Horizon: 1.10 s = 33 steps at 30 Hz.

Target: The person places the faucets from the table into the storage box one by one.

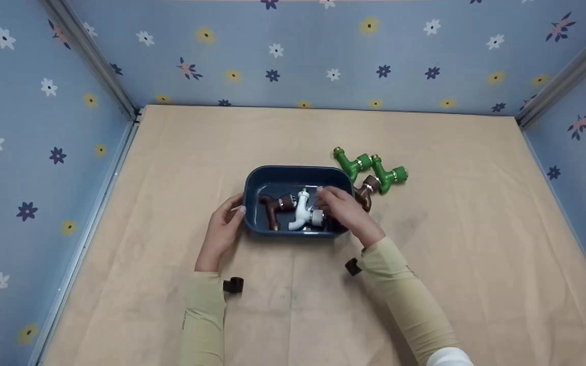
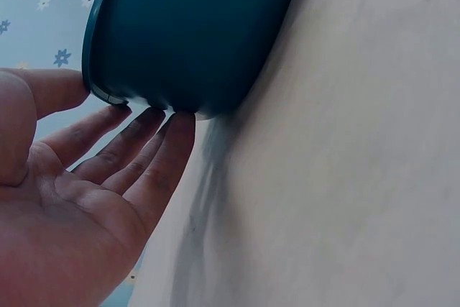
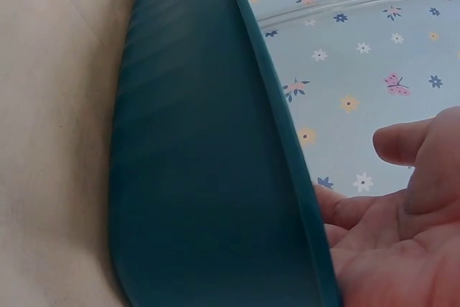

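Observation:
A dark blue bin (image 1: 298, 174) stands on the table. Inside it lie a brown faucet (image 1: 273, 208) and, to its right, a white faucet (image 1: 302, 212). My left hand (image 1: 222, 229) holds the bin's left end, thumb at the rim and fingertips against the outer wall, as the left wrist view shows. Over the bin's right end is my right hand (image 1: 341, 208), its fingers loosely bent, nothing seen between them. In the right wrist view its thumb stands away from its fingers. The hand hides part of the bin's right side, where something dark shows below it.
Two green faucets, a left one (image 1: 351, 163) and a right one (image 1: 388, 175), lie behind the bin's right corner. Another brown faucet (image 1: 367, 192) lies next to them, close against the bin. Flower-patterned walls (image 1: 303, 56) bound the table (image 1: 476, 213).

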Tool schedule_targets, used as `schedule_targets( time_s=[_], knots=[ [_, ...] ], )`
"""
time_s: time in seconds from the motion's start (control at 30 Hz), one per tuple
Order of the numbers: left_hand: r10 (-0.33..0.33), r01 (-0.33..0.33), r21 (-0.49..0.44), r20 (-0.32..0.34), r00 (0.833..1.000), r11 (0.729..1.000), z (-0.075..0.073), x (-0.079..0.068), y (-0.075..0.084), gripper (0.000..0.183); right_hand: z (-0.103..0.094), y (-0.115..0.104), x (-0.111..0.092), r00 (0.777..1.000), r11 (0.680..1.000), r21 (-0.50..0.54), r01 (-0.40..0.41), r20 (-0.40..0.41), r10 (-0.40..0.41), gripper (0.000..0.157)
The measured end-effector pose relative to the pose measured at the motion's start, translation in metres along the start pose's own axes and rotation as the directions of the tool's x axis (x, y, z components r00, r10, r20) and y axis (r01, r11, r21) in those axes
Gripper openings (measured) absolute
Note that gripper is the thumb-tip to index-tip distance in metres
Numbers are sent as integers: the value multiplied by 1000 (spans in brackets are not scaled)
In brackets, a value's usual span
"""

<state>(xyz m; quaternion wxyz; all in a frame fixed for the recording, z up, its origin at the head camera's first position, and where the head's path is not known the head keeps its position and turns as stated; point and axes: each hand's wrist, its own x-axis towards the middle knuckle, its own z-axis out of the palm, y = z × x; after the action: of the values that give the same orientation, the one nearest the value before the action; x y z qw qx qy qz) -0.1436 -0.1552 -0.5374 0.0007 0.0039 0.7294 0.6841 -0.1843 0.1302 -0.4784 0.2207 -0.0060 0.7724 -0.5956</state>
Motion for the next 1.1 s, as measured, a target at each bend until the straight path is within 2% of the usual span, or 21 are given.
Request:
schedule_targets(
  time_s=[0.13, 0.37, 0.53, 0.67, 0.9, 1.1],
  knots=[
    [-2, 2, -2, 7, 1000, 1000, -1, 0, 2, 40, 0, 1, 0, 1000, 1000, 10, 7, -2, -7, 45],
    [0, -1, 17, 33, 999, 1000, 1, -9, 28, 39, 1, 3, 0, 999, 998, 45, 39, 1, -39, 41],
    [-5, 5, 26, 31, 1000, 1000, 2, -9, 33, 39, 0, 3, 0, 999, 996, 77, 39, 5, -39, 38],
    [-2, 1, 19, 31, 1000, 1000, 2, -8, 29, 39, -1, 4, -1, 999, 989, 137, 48, 4, -49, 38],
    [-2, 3, -4, 17, 1000, 1000, 0, 0, 3, 40, -3, 4, -3, 997, 978, 194, 75, 3, -77, 38],
    [-2, 3, 21, -6, 1000, 1000, 0, 1, 0, 38, -4, 3, -5, 994, 960, 260, 109, 1, -113, 35]
  ],
)
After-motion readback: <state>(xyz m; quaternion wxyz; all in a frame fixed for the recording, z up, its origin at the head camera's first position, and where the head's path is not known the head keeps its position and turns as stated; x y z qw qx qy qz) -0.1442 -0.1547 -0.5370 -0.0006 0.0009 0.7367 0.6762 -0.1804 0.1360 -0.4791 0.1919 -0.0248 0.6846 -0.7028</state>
